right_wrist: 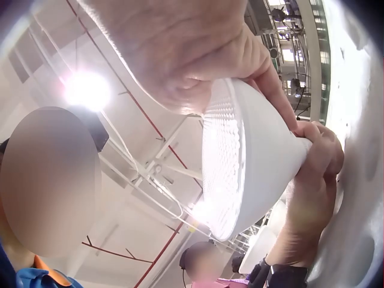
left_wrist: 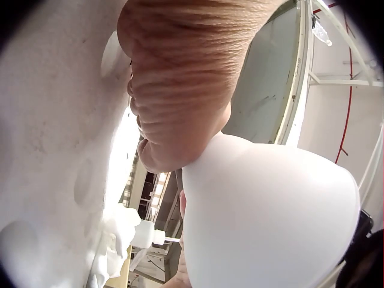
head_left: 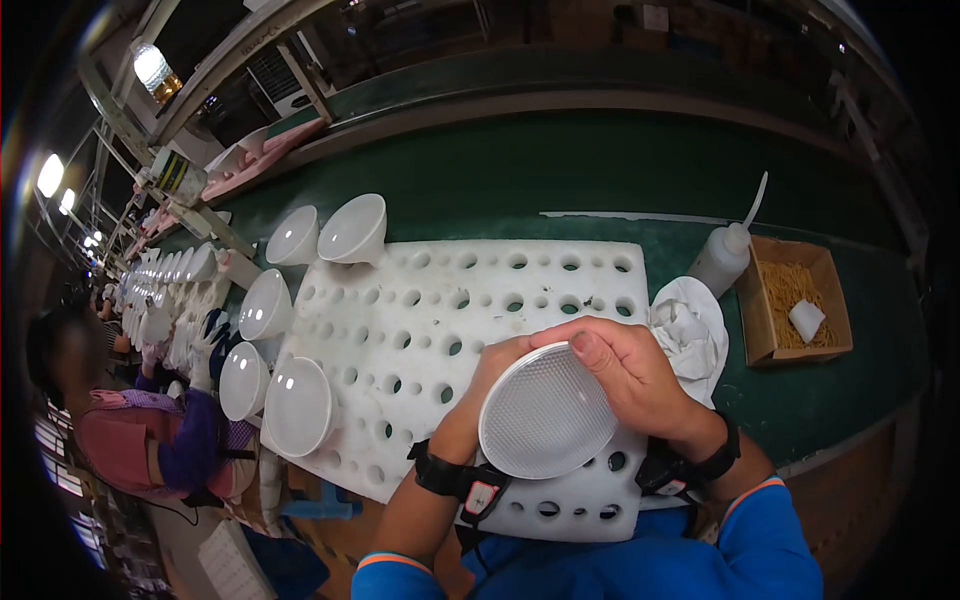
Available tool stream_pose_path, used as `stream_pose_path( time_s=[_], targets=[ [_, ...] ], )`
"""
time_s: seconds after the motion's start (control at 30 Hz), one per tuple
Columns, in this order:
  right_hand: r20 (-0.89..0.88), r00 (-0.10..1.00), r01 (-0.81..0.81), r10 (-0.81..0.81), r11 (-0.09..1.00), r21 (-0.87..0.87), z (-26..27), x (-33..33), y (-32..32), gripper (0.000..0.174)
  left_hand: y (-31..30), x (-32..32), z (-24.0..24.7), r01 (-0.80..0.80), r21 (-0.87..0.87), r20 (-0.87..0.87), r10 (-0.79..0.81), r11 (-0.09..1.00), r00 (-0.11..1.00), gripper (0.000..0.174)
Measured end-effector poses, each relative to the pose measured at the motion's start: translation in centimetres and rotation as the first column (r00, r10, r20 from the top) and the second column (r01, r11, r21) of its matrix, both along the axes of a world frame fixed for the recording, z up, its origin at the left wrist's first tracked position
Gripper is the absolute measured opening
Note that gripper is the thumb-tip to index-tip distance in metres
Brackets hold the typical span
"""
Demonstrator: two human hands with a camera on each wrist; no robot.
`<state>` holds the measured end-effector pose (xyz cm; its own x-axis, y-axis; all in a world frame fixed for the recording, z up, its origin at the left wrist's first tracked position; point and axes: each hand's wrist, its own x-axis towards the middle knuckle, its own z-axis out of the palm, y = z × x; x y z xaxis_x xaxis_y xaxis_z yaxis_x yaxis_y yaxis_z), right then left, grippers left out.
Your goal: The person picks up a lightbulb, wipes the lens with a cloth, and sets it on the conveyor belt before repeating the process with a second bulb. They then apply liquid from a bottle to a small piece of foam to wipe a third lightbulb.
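Ok, left to right: a row of white cone lamp cups [head_left: 298, 405] is sitting along the left edge of the perforated foam tray [head_left: 400, 300], wide faces showing. Left hand [head_left: 478, 390] is coming up from below, fingers wrapping tight round the narrow neck of the lamp cup in hand [head_left: 548, 410]; the right wrist view is showing that clamp clearly. The cup is being held over the near part of the tray, dimpled lens facing up toward the person. Right hand [head_left: 625, 375] is curling over the far rim, thumb lying on the lens edge, so both hands are closed on it.

Judging handling: it's looking like a light, stiff, thin-walled moulding with a smooth outer skin, probably slippery, and the lens is likely to scuff or smudge. Neck plus rim are looking like the safe grip points, not the lens face.

Further right, a crumpled white rag [head_left: 690, 325] is lying beside the tray, then a squeeze bottle [head_left: 722, 258], then a cardboard box [head_left: 800, 355] holding yellowish strands
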<state>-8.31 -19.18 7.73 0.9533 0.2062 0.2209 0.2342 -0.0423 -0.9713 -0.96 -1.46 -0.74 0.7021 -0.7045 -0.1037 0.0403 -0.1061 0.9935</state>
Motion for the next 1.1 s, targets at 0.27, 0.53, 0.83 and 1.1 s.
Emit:
stream_pose_path(
  time_s=[0.27, 0.53, 0.83, 1.1],
  targets=[
    [0.227, 0.968, -0.059, 0.104, 0.979, -0.194, 0.6, -0.2, -0.4, 0.034, 1.1, -1.2, 1.7, 0.081, -0.287, -0.212, -0.146, 0.954, 0.966, 0.038],
    [0.213, 0.941, 0.338, -0.264, 0.683, -0.647, 0.0, -1.5, -9.0, 0.044, 1.1, -1.5, 1.4, -0.273, -0.335, -0.663, -0.020, 0.902, 0.749, 0.031],
    [0.187, 0.949, 0.286, -0.253, 0.444, -0.849, -7.3, -4.2, -9.5, 0.042, 0.7, -1.3, -0.9, -0.076, -0.273, -0.203, 0.020, 0.959, 0.979, 0.030],
    [0.245, 0.766, 0.619, -0.594, 0.784, -0.035, -1.3, -2.8, -8.6, 0.029, 0.4, -0.9, -1.3, -0.006, -0.228, -0.041, -0.004, 0.974, 0.999, 0.030]
  ],
)
